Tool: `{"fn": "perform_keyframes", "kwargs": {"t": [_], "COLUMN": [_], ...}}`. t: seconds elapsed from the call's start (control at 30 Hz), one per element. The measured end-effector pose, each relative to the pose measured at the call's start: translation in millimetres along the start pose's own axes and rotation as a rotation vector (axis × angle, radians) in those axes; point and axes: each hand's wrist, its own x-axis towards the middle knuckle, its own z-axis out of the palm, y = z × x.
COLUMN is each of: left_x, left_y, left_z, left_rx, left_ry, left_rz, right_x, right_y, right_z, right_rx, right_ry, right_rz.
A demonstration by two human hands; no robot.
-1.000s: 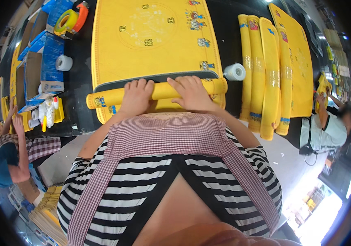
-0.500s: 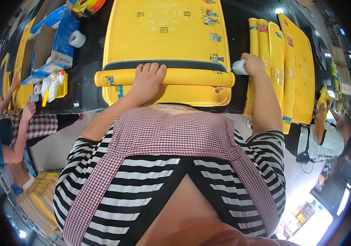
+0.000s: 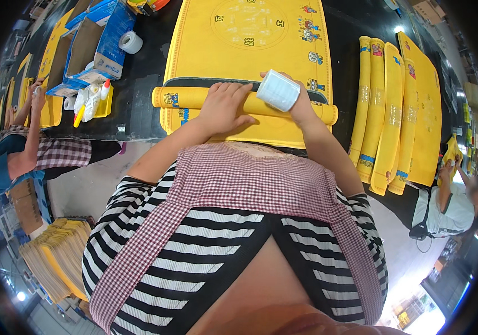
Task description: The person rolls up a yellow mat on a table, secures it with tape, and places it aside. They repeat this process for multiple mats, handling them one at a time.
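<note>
In front of me lies a yellow printed mat (image 3: 250, 61), with a rolled-up yellow mat (image 3: 191, 99) across its near end. A dark strip shows just beyond the roll. My left hand (image 3: 225, 109) rests over the middle of the roll, fingers stretched and thumb apart, pressing on it. My right hand (image 3: 304, 109) grips a wide roll of clear tape (image 3: 278, 91) above the right half of the rolled mat. Its fingers are mostly hidden behind the tape. Whether the tape touches the mat I cannot tell.
Several rolled yellow mats (image 3: 366, 95) lie on the right of the black table (image 3: 138, 106). On the left are blue cardboard boxes (image 3: 110, 50), another tape roll (image 3: 131, 42) and a yellow tray (image 3: 105, 103) with bottles. People work at both sides. Stacked yellow mats (image 3: 54, 257) stand lower left.
My right hand has brought the tape roll leftward from beside the mat to above the rolled mat. My left hand stays on the roll, its thumb now spread. The whole view has shifted slightly.
</note>
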Motion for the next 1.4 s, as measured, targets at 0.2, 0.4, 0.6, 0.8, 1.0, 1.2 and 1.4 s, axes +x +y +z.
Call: {"fn": "perform_keyframes", "kwargs": {"t": [0.2,0.4,0.6,0.8,1.0,1.2,1.4], "left_x": [14,46,57,67,61,70,87], "left_y": [7,12,22,25,22,25,44], "left_z": [-14,-13,-10,-18,-16,-35,-52], "left_rx": [-0.220,-0.124,-0.133,-0.225,-0.372,-0.244,-0.011], "left_ry": [0.370,0.503,0.482,0.366,0.267,0.022,-0.219], "left_rz": [0.155,0.399,0.433,0.331,0.172,0.236,0.188], "right_x": [14,7,15,14,8,-2,4], "right_y": [12,-11,-50,18,3,-10,21], "right_z": [-8,11,9,1,-3,5,-2], "right_rx": [-0.211,-0.157,-0.393,-0.313,-0.579,-0.703,-0.612], "right_ry": [0.029,0.072,0.021,0.121,0.100,0.148,0.151], "right_rz": [-0.039,0.022,0.470,-0.259,-0.095,-0.071,-0.286]}}
